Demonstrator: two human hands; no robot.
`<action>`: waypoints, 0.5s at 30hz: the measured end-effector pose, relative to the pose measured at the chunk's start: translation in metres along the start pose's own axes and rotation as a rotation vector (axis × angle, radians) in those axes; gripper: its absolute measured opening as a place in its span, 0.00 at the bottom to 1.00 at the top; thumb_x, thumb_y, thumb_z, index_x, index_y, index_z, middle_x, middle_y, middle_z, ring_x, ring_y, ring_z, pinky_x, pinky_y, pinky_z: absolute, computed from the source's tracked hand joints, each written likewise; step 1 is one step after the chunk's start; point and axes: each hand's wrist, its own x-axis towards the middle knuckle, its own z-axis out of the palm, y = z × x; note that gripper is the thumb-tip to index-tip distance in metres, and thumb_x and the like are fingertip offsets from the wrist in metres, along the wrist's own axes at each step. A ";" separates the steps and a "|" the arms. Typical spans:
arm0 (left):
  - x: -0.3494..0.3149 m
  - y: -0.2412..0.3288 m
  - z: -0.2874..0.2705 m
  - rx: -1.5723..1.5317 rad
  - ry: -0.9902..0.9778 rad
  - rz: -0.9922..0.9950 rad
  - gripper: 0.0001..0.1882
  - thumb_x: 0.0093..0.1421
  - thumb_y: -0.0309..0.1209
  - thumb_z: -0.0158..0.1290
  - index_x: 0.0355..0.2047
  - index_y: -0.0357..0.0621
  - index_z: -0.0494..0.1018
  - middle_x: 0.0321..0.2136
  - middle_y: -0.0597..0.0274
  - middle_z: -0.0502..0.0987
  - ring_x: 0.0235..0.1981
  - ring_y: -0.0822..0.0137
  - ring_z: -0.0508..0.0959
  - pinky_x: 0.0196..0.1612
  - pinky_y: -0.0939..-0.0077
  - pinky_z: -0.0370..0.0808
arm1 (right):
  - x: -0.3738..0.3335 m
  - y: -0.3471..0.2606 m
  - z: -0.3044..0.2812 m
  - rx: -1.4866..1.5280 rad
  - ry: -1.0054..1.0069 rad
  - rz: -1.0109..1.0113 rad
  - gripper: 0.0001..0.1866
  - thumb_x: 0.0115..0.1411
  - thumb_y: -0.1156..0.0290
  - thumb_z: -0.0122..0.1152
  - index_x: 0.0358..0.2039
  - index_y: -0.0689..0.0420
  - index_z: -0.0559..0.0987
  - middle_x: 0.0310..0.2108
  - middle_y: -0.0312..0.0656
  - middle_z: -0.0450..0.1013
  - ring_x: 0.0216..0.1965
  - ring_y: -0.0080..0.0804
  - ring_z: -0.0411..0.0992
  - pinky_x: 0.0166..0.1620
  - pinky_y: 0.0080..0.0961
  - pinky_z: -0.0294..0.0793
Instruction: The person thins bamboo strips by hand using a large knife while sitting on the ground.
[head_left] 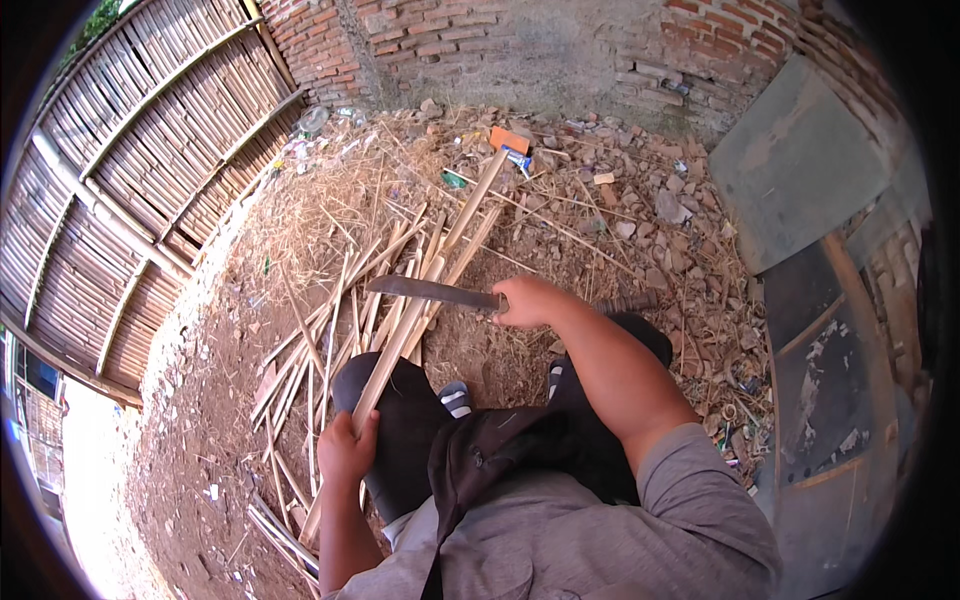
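My right hand [525, 302] is closed around the handle end of a machete [445, 292], whose dark blade points left. The blade lies across the upper part of a split bamboo strip [388, 362]; whether it cuts into the strip or only rests on it, I cannot tell. My left hand [347, 447] grips the lower part of this strip beside my left knee. The strip slants up and to the right, past the knee. More split bamboo strips [283, 398] lie in a loose heap on the ground, left of and beyond my knees.
A bamboo fence [120, 200] stands on the left, and a worn brick wall [520, 60] at the back. Rubble [665, 235] covers the ground at right. Grey sheets [800, 160] lean along the right side. An orange piece [510, 139] lies near the wall.
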 end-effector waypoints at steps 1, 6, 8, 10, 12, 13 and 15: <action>0.000 -0.002 0.002 0.001 0.014 0.010 0.29 0.61 0.54 0.58 0.21 0.39 0.68 0.17 0.43 0.74 0.23 0.39 0.78 0.28 0.47 0.71 | -0.002 -0.002 -0.004 -0.001 -0.001 0.000 0.21 0.54 0.57 0.70 0.45 0.53 0.81 0.38 0.49 0.80 0.42 0.49 0.79 0.45 0.45 0.77; 0.001 -0.002 0.003 0.006 0.020 0.009 0.29 0.61 0.55 0.59 0.21 0.40 0.68 0.17 0.44 0.74 0.23 0.39 0.77 0.27 0.47 0.71 | -0.003 -0.005 -0.009 -0.065 -0.024 0.001 0.19 0.54 0.57 0.70 0.44 0.51 0.82 0.35 0.48 0.79 0.41 0.48 0.79 0.44 0.46 0.77; 0.001 -0.003 0.003 0.019 0.015 0.003 0.29 0.61 0.55 0.58 0.21 0.40 0.68 0.18 0.43 0.74 0.23 0.39 0.77 0.28 0.46 0.71 | -0.004 -0.010 -0.008 -0.108 -0.039 -0.030 0.20 0.54 0.56 0.70 0.44 0.51 0.82 0.35 0.48 0.79 0.41 0.49 0.79 0.43 0.46 0.77; 0.000 -0.001 0.001 0.017 0.017 -0.002 0.29 0.61 0.55 0.58 0.21 0.40 0.68 0.18 0.43 0.74 0.23 0.39 0.77 0.28 0.46 0.71 | -0.004 -0.011 -0.007 -0.151 -0.055 -0.060 0.20 0.54 0.56 0.70 0.44 0.51 0.82 0.35 0.48 0.79 0.41 0.49 0.79 0.43 0.46 0.77; 0.000 -0.002 0.002 0.016 0.017 -0.006 0.29 0.61 0.56 0.58 0.21 0.40 0.68 0.18 0.43 0.75 0.24 0.39 0.77 0.28 0.45 0.71 | -0.002 -0.006 -0.004 -0.060 -0.042 -0.035 0.20 0.54 0.56 0.71 0.45 0.50 0.82 0.36 0.49 0.79 0.42 0.50 0.78 0.44 0.47 0.77; 0.000 -0.004 0.003 0.015 0.031 0.013 0.29 0.61 0.56 0.58 0.21 0.40 0.68 0.18 0.43 0.75 0.24 0.39 0.78 0.28 0.45 0.72 | -0.002 -0.004 -0.005 -0.062 -0.042 -0.036 0.20 0.54 0.56 0.71 0.45 0.50 0.82 0.36 0.49 0.79 0.42 0.50 0.78 0.44 0.47 0.77; 0.000 -0.005 0.003 0.014 0.046 0.030 0.29 0.61 0.55 0.58 0.21 0.40 0.68 0.18 0.42 0.75 0.24 0.38 0.78 0.28 0.45 0.72 | -0.001 0.000 -0.007 -0.041 0.017 0.007 0.21 0.55 0.55 0.70 0.45 0.52 0.81 0.34 0.50 0.80 0.40 0.49 0.79 0.43 0.44 0.77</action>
